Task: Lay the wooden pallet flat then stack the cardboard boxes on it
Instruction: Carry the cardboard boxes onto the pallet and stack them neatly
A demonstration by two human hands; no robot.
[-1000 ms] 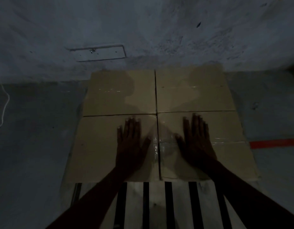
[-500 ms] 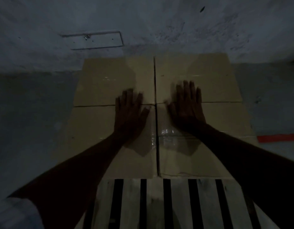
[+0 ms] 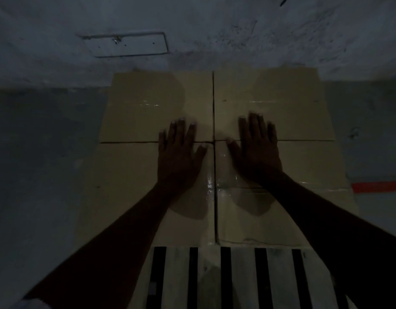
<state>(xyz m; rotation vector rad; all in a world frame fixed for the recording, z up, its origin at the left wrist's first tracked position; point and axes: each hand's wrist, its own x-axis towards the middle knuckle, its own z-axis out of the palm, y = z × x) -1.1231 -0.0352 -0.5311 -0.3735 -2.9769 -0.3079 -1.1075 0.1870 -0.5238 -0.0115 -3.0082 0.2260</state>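
Observation:
Several brown cardboard boxes sit side by side in a two-by-two block on the wooden pallet (image 3: pixel 237 277), whose pale slats show at the near edge. My left hand (image 3: pixel 180 152) lies flat, fingers spread, on the near left box (image 3: pixel 125 186), with its fingertips over the seam to the far left box (image 3: pixel 152 103). My right hand (image 3: pixel 257 150) lies flat the same way on the near right box (image 3: pixel 308 170), its fingertips reaching onto the far right box (image 3: pixel 281 97). Neither hand grips anything.
A rough grey wall (image 3: pixel 215 30) with a rectangular plate (image 3: pixel 128 44) stands right behind the boxes. Grey concrete floor (image 3: pixel 36 163) lies on both sides. A red line (image 3: pixel 377 187) marks the floor at the right. The scene is dim.
Both hands slid forward from the near boxes' tops to the middle seam, then stayed there. The camera moved closer over the boxes.

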